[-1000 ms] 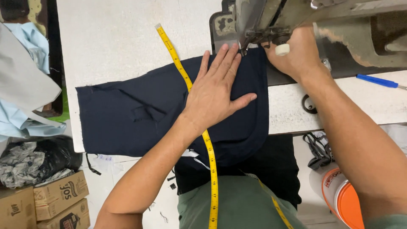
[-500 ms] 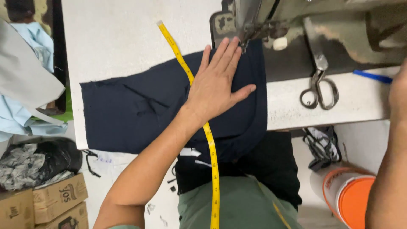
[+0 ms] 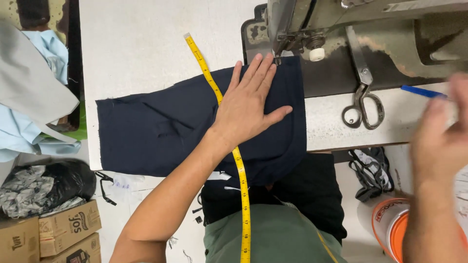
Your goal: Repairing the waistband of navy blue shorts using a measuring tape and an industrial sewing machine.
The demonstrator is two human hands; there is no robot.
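Spreading across most of the view is a white bench point(image 3: 146, 44), with a grey, worn sewing machine point(image 3: 370, 29) standing at its far right corner. On the bench lies a piece of dark navy fabric point(image 3: 156, 131), laid flat, its right end reaching under the machine's needle area and its near right corner hanging over the bench's front edge. The left hand point(image 3: 248, 107) lies flat on the right half of this fabric, palm down, fingers spread and straight; its grip is fully open and holds nothing, only pressing on the cloth, fingertips just short of the needle. The right hand point(image 3: 438, 136) is off the fabric, raised over the bench's right end and blurred, so I cannot tell how far its grip is open or whether it has anything; it is near a blue pen point(image 3: 421, 91). A yellow measuring tape point(image 3: 209, 78) runs from the bench, passes under the left hand, and hangs down toward the person's green garment. Metal scissors point(image 3: 363, 97) lie on the machine's base, right of the fabric and apart from it. An orange bucket point(image 3: 390, 224) stands on the floor at lower right, and cardboard boxes point(image 3: 44, 234) at lower left.
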